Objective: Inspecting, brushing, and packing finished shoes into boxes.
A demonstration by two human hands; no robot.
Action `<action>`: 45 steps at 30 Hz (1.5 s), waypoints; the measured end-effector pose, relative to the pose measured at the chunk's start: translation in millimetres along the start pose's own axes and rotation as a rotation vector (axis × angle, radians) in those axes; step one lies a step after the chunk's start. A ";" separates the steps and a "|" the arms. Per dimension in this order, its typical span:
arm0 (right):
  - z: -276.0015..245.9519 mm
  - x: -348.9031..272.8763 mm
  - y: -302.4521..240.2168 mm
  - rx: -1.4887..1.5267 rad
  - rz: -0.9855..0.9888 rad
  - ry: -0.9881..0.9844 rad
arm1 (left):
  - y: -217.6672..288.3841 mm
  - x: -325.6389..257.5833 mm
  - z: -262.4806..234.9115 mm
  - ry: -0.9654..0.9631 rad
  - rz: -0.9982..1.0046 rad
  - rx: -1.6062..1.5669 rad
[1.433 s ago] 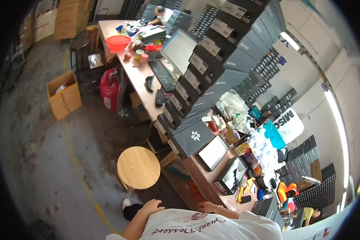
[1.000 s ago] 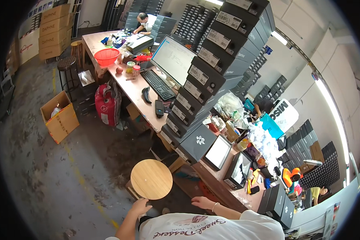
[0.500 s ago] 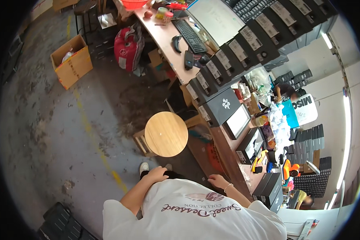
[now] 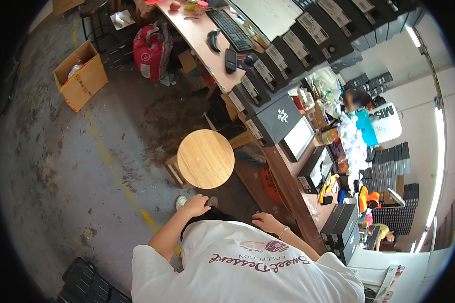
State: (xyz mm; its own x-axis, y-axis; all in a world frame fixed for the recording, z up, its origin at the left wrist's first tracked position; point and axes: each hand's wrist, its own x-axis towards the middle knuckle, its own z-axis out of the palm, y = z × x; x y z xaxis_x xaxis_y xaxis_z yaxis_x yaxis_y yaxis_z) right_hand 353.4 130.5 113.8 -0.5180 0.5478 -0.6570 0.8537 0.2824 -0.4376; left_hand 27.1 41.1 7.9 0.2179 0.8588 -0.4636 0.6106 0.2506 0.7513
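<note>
My left hand [image 4: 195, 206] hangs in front of my left thigh, its fingers loosely bent and apart, and I see nothing in it. My right hand [image 4: 268, 222] hovers by my right hip, a bracelet [image 4: 283, 232] on its wrist; its relaxed fingers point inward and hold nothing visible. Just ahead of my shoes [image 4: 181, 202] stands a stool with a round wooden seat [image 4: 206, 159]. The workbench [image 4: 294, 189] runs along my right side, apart from the right hand. On it lies an open dark shoebox [image 4: 316, 171] with white paper inside.
Black shoeboxes [image 4: 308, 38] line the bench, with a keyboard [image 4: 231, 30], a handheld scanner [image 4: 214, 40] and a phone [image 4: 231, 60] beyond. An open cardboard carton [image 4: 83, 81] and a red bag [image 4: 151, 52] sit on the floor. A person [image 4: 356, 100] is across the bench.
The stool and bench have shifted slightly up and left in the picture. Both hands have moved a little, the right one inward. Nothing has been picked up.
</note>
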 end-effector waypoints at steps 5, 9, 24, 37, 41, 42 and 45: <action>-2.6 -18.9 28.8 0.063 0.087 0.067 | 28.7 20.8 16.2 -0.066 0.077 0.000; 8.4 -43.2 107.9 0.108 0.190 0.219 | 72.1 51.2 35.3 -0.145 0.201 0.055; -176.6 -71.3 350.2 0.311 0.166 1.168 | 403.7 246.6 118.0 -0.048 0.636 -0.049; -336.9 -63.6 357.9 0.616 0.026 0.762 | 454.2 390.1 101.6 -0.305 0.105 -0.981; -322.0 -58.8 299.7 0.737 -0.227 1.058 | 512.2 418.3 85.5 -0.678 -0.023 -1.576; -317.3 -52.1 288.2 0.439 -0.176 1.133 | 521.7 421.6 74.3 -0.744 0.006 -1.584; -329.9 -59.7 256.9 0.184 0.011 1.253 | 525.7 424.3 49.3 -0.826 -0.075 -1.460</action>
State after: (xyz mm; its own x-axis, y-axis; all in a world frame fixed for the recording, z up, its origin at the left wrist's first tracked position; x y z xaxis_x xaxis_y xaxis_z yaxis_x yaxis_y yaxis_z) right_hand 621.5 430.1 243.1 -0.0184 0.9457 0.3245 0.7855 0.2145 -0.5805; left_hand 478.1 515.3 183.0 0.8264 0.4967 -0.2652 -0.4292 0.8605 0.2745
